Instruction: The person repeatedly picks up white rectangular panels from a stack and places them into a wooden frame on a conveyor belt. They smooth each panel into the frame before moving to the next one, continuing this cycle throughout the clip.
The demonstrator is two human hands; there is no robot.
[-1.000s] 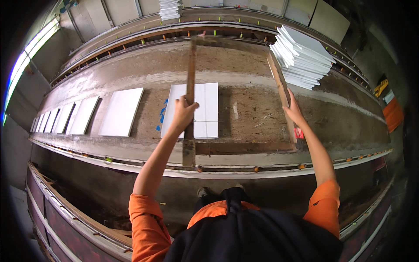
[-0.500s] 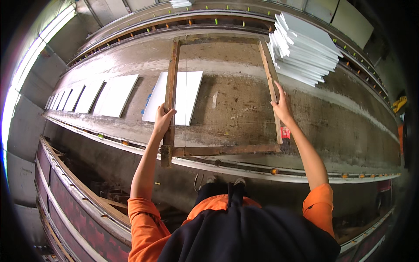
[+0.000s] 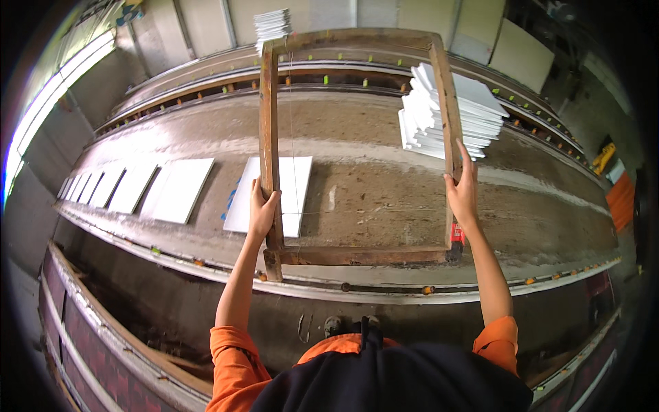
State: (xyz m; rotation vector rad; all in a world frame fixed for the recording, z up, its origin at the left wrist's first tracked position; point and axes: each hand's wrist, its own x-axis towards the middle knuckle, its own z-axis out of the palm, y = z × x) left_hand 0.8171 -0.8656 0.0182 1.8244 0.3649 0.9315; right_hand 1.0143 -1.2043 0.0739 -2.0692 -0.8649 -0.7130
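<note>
I hold up a large, worn wooden frame by its two side bars, above a long stained table. Thin threads run across the frame's opening, and a red label is stuck low on the right bar. My left hand grips the left bar with the thumb on its outer face. On the right bar my right hand is closed, index finger stretched along the wood. Through the frame and past its left bar shows a white sheet lying on the table, with blue marks at its left edge.
More white sheets lie in a row to the left on the long table. A thick stack of white sheets rests at the back right, another stack beyond. Rails with coloured stops edge the table; a second bench stands at lower left.
The wooden frame and both hands on it have come up a little against the table, its far bar now over the back rails. My view has tilted up too.
</note>
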